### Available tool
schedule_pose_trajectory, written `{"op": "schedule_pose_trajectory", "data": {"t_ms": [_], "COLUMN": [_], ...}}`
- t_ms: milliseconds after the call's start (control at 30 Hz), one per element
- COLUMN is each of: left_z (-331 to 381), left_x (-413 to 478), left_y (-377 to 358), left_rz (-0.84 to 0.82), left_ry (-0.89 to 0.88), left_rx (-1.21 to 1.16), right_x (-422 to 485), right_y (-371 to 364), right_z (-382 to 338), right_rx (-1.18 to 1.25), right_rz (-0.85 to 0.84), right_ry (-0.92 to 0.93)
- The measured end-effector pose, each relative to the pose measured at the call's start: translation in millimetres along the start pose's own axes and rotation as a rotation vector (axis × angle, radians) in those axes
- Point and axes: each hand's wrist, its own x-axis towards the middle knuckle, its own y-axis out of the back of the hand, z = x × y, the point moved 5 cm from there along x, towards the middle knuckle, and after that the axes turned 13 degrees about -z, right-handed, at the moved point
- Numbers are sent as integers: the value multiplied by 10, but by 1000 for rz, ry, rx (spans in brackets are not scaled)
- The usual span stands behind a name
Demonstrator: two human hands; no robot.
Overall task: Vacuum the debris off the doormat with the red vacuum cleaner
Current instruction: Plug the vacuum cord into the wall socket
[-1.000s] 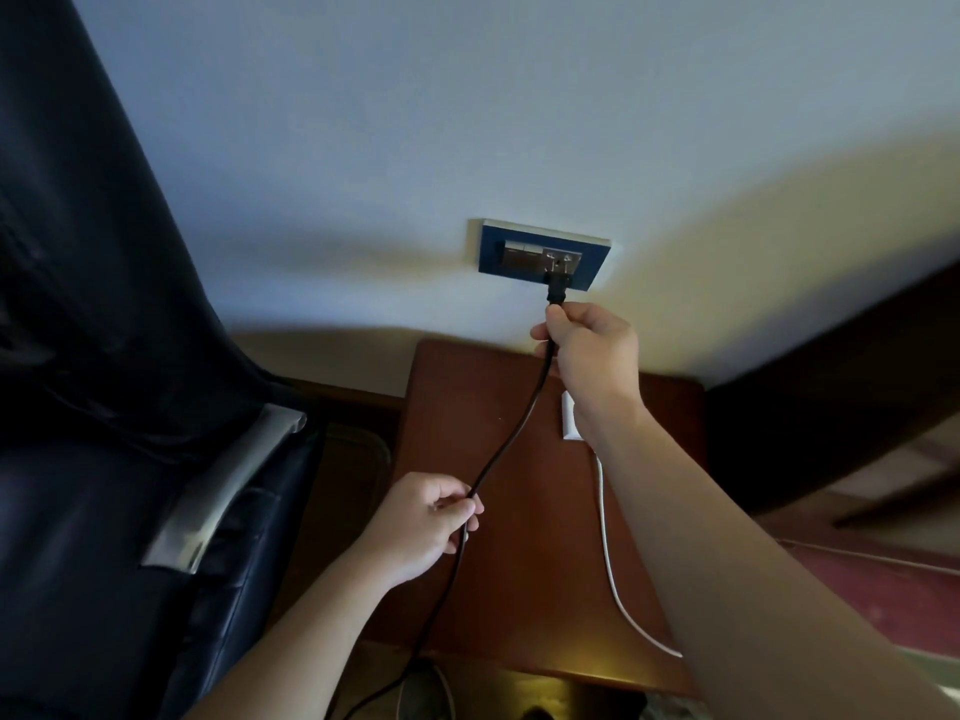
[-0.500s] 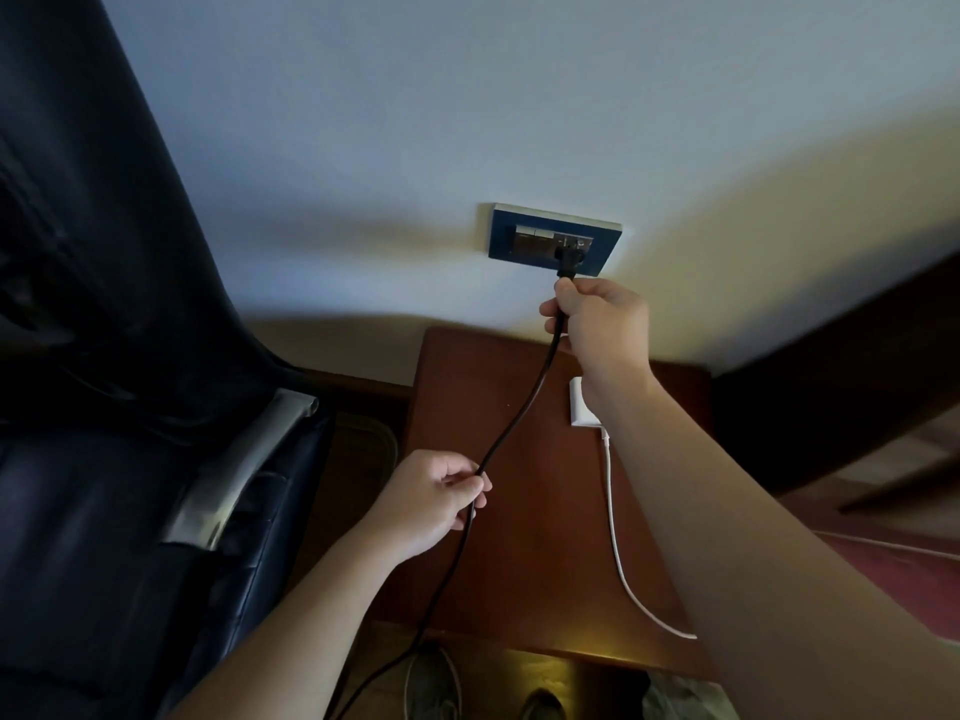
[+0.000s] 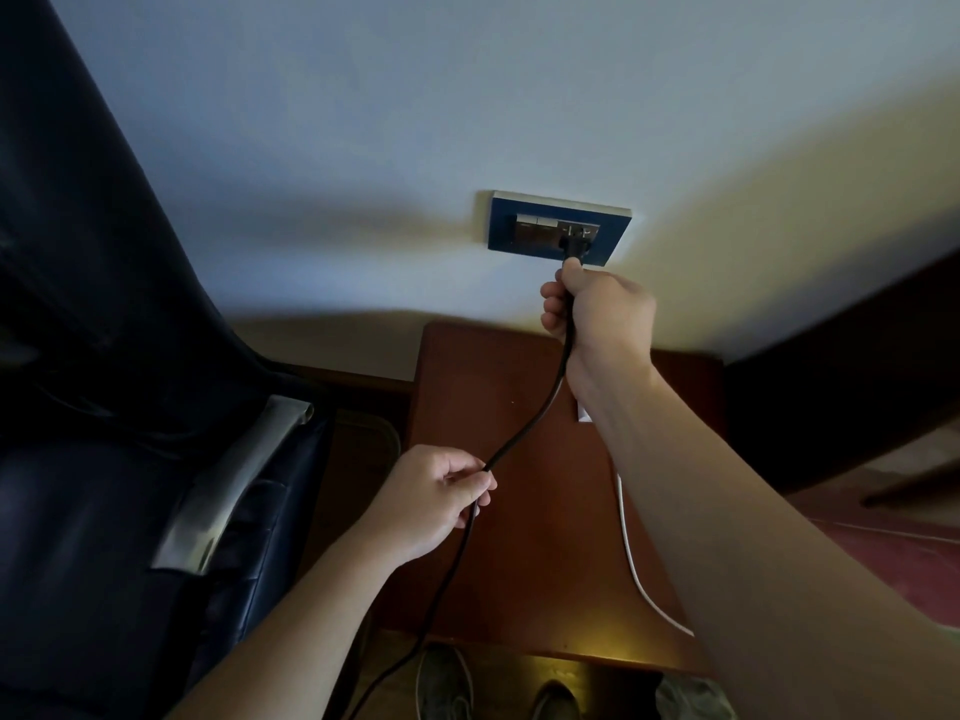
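Right hand's [image 3: 597,314] fingers curl round the cord [image 3: 545,407] just below the plug [image 3: 571,246] (at the socket [image 3: 503,228], upper centre); left hand [image 3: 436,496] pinches it lower.

One view only: head-worn, wide-angle. It faces forward and down along both forearms toward a white wall [image 3: 363,122], which fills the far upper half. The blue outlet plate [image 3: 558,228] sits right of centre, close enough that the outstretched right hand [image 3: 602,314] reaches just below it. The left hand [image 3: 436,498] is nearer, mid-frame, and the black cord [image 3: 524,433] spans the two. A brown table [image 3: 493,387] lies under the wall. A dark chair [image 3: 78,511] crowds the left side. Shoes [image 3: 447,678] at the near bottom edge show the steep downward tilt. Edges bow toward the frame corners.
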Motion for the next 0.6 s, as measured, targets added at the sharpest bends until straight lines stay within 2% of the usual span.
{"op": "schedule_pose_trajectory", "data": {"t_ms": [600], "left_z": [41], "left_x": [72], "left_y": [106], "left_rz": [-1], "left_ry": [-3], "left_rx": [-78], "right_x": [61], "right_y": [-71], "right_z": [-77], "right_rx": [66], "right_rz": [47], "right_ry": [21]}}
